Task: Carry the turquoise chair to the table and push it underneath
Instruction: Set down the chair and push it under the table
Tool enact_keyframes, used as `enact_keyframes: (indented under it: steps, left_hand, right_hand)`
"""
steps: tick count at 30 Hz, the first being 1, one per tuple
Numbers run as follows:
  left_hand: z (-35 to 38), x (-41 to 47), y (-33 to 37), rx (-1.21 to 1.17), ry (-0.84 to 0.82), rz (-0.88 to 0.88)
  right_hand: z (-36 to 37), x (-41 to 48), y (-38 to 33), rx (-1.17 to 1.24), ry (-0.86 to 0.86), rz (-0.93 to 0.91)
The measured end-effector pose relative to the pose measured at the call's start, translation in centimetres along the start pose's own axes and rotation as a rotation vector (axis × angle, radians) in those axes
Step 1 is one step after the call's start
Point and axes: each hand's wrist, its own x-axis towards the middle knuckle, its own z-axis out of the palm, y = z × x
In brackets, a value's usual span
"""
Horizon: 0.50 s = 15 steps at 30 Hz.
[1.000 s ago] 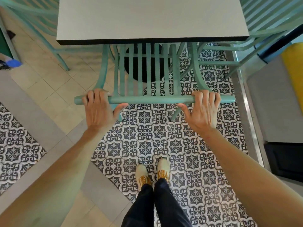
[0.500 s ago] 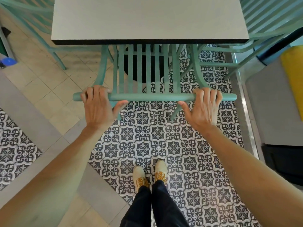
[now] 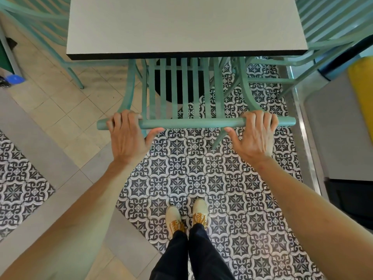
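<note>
Pushed a little more under the table (image 3: 187, 27) since a moment ago: turquoise chair (image 3: 193, 124), now with only its back and a bit of its frame poking out past the dark front edge of the table. Seat hidden under the pale grey top. Back slats running from the table edge down to the round top rail, close to the person.

Left hand (image 3: 127, 136) wrapped over the left end of the top rail, fingers curled over the far side, thumb stretched out to the right under the rail. Same grip as before. Right hand (image 3: 254, 134) wrapped over the right end of the rail, fingers curled over it, thumb stretched out to the left. Both arms reaching forward, nearly straight.

Standing behind the chair, two feet in cream shoes (image 3: 186, 216) with orange laces, close together on the black and white patterned floor tiles (image 3: 181, 178). Dark trousers above the shoes.

More turquoise chairs to the left (image 3: 40, 27) and to the right (image 3: 333, 23) of the table. Plain beige tiles (image 3: 60, 102) on the left side. Something yellow (image 3: 361, 93) at the far right edge, too cut off to tell what.
</note>
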Motion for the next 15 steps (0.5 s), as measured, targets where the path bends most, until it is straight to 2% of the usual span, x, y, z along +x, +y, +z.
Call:
enact_keyframes:
  steps: [15]
  left_hand:
    - [-0.27,0.2,0.11,-0.03,0.014,0.009]
  right_hand:
    - [0.22,-0.03,0.0,-0.029,-0.018,0.005]
